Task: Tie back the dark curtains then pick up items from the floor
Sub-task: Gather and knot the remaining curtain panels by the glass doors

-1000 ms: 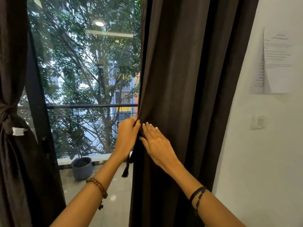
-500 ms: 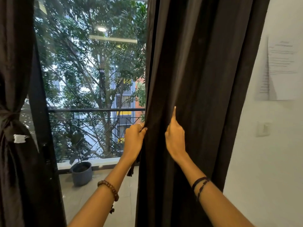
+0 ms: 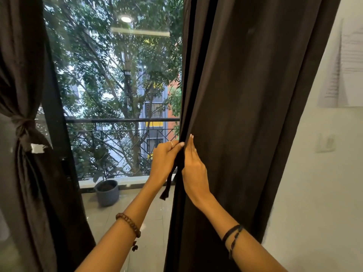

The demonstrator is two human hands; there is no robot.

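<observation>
Right hand [image 3: 193,169] has slid back to the right curtain [image 3: 245,114] edge, fingers flat; left hand [image 3: 164,163] still pinches the tie strap [image 3: 169,185] — left curtain [image 3: 23,134] already tied.

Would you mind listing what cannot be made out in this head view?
- Floor items: the indoor floor is below the bottom edge, none visible.
- Paper sheet on the wall: cut by the right edge, text too blurred to read.
- Right hand: its fingers' grip on the right curtain is hidden by the hand's back and the fold.
- Curtain tops: cut off by the top edge.
</observation>
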